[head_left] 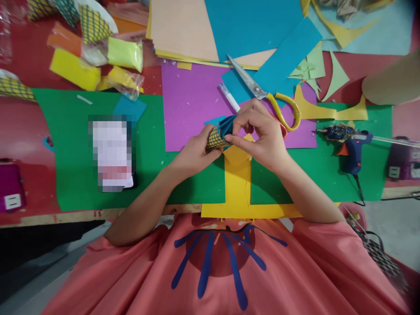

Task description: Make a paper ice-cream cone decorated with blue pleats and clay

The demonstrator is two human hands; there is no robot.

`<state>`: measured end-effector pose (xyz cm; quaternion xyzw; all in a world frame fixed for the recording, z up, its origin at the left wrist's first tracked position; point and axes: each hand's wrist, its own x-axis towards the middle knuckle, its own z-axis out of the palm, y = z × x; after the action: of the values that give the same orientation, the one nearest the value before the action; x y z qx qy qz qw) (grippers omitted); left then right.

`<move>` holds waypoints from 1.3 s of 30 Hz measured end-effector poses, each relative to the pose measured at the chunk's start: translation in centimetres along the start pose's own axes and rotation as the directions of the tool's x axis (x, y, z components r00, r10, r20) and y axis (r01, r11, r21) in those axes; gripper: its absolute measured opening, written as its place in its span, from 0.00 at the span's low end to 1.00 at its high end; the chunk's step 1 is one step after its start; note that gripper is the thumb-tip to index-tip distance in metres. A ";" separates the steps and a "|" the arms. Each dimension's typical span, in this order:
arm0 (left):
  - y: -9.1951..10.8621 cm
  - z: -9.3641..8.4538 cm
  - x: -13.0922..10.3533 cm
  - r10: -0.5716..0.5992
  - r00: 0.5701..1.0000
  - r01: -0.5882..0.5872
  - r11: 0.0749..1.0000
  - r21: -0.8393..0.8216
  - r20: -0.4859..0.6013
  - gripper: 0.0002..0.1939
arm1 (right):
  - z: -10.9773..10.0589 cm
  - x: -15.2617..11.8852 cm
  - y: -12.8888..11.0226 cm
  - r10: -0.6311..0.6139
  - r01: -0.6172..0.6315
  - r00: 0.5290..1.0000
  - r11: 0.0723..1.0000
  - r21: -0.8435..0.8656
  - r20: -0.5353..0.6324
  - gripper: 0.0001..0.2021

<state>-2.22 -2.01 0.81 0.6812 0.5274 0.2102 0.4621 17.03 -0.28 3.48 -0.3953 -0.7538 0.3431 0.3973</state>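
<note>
A small cone (216,139), yellow with a dark crisscross pattern and a blue lining, is held above the table in front of me. My left hand (197,151) wraps round its patterned side. At the open end, my right hand (257,133) pinches the blue rim (229,125) between thumb and fingers. Below the hands lies a yellow foam-sheet strip (238,183). Scissors (257,91) with yellow handles rest just beyond my right hand, beside a white pen (229,98).
A hot glue gun (352,151) with a glue stick lies at the right, its cord trailing down. On the left is a phone (113,153) with a blurred screen. Coloured sheets (183,30) and bagged clay packs (124,53) lie at the back. A tan cylinder (393,78) stands far right.
</note>
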 end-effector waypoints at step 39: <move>0.9 -0.2 0.1 -0.160 0.983 0.182 0.907 0.380 -0.089 0.20 | -0.3 0.2 0.3 -0.019 0.014 0.993 0.999 0.040 0.118 0.10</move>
<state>-1.89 -1.89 1.62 0.7039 0.6289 0.0797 0.3203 17.32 0.07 3.43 -0.3600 -0.7724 0.3775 0.3623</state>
